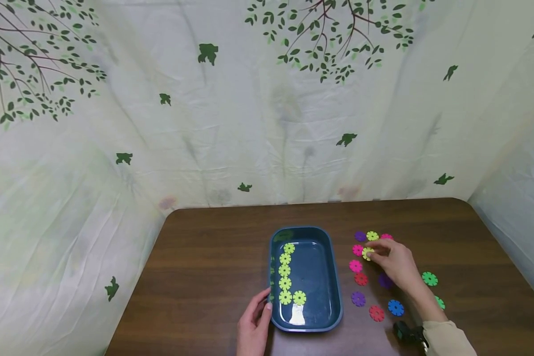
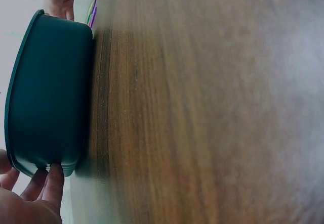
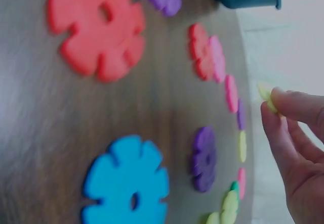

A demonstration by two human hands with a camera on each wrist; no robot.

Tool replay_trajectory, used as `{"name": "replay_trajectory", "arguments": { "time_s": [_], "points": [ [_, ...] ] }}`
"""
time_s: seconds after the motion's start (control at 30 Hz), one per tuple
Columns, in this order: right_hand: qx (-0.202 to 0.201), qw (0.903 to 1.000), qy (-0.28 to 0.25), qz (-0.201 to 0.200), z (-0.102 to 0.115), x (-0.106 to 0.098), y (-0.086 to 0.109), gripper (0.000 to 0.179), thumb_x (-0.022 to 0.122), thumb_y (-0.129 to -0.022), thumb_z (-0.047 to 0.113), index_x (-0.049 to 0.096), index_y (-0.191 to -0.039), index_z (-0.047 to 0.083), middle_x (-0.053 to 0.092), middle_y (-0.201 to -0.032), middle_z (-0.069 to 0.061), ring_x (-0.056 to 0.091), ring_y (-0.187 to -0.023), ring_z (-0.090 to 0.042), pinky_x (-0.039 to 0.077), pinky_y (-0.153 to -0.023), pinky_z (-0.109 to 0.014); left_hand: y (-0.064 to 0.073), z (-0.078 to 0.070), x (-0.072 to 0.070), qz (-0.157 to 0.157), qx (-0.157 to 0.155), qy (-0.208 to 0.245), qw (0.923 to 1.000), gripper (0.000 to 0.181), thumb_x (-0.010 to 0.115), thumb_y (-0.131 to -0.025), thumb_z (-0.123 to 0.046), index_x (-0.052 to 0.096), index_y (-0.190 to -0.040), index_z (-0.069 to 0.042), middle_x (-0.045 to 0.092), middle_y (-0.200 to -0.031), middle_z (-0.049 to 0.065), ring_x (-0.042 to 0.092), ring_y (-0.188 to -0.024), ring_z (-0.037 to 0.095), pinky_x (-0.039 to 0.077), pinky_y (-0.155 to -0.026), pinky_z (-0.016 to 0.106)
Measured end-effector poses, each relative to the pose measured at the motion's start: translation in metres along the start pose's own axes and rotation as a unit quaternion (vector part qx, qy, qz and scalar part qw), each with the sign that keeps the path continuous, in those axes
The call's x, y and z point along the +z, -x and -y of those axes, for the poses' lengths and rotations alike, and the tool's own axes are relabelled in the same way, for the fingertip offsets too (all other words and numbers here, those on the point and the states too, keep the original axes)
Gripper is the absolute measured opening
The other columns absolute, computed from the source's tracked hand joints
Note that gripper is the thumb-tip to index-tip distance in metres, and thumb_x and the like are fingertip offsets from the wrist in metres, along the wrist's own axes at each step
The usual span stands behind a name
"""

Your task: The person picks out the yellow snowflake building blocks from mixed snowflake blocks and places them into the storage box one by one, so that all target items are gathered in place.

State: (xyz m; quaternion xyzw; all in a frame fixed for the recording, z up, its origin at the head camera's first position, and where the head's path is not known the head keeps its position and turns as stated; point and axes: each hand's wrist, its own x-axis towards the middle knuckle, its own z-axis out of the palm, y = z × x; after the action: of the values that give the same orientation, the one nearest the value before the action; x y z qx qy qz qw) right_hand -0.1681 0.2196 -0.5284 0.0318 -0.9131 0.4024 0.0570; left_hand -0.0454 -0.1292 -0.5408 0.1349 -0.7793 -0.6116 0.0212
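Observation:
A dark blue tray point(image 1: 313, 316) stands on the table with several yellow flower-shaped discs point(image 1: 285, 271) inside, most in a column along its left side. At the tray's left wall is my left hand point(image 1: 254, 324), holding it by the rim; in the left wrist view the fingertips point(image 2: 56, 176) bear on the outer wall. My right hand point(image 1: 396, 262) pinches a yellow flower disc point(image 1: 367, 254) between thumb and fingers. In the right wrist view this disc point(image 3: 267, 98) is raised off the table and seen nearly edge-on.
Right of the tray lie loose flower discs: pink point(image 1: 355, 266), red point(image 1: 376, 313), purple point(image 1: 358, 298), blue point(image 1: 395, 308), green point(image 1: 429, 279) and another yellow one point(image 1: 372, 236). A leaf-print curtain point(image 1: 267, 123) hangs behind the brown table point(image 1: 204, 277).

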Motion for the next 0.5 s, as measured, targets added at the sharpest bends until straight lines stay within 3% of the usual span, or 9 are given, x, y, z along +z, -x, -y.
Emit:
{"name": "replay_trajectory", "arguments": {
  "time_s": [0.27, 0.5],
  "points": [
    [0.009, 0.9999, -0.004, 0.006, 0.014, 0.002, 0.0, 0.02, 0.077, -0.086, 0.014, 0.074, -0.106, 0.009, 0.068, -0.086, 0.001, 0.064, -0.081, -0.021, 0.05, -0.068, -0.035, 0.0, -0.002, 0.001, -0.002, -0.01, -0.004, 0.9999, 0.031, 0.061, -0.098, -0.012, 0.064, -0.128, -0.019, 0.06, -0.131, 0.008, 0.062, -0.114, 0.023, 0.052, -0.091, 0.036],
    [0.006, 0.9999, -0.014, 0.005, 0.019, 0.001, 0.001, 0.017, 0.077, -0.087, 0.019, 0.076, -0.102, 0.012, 0.07, -0.084, 0.002, 0.062, -0.078, -0.019, 0.048, -0.067, -0.036, 0.002, 0.001, 0.0, 0.0, 0.025, 0.038, 0.999, 0.031, 0.063, -0.097, -0.01, 0.064, -0.128, -0.015, 0.062, -0.129, 0.01, 0.063, -0.112, 0.021, 0.05, -0.088, 0.024]
  ]
}}
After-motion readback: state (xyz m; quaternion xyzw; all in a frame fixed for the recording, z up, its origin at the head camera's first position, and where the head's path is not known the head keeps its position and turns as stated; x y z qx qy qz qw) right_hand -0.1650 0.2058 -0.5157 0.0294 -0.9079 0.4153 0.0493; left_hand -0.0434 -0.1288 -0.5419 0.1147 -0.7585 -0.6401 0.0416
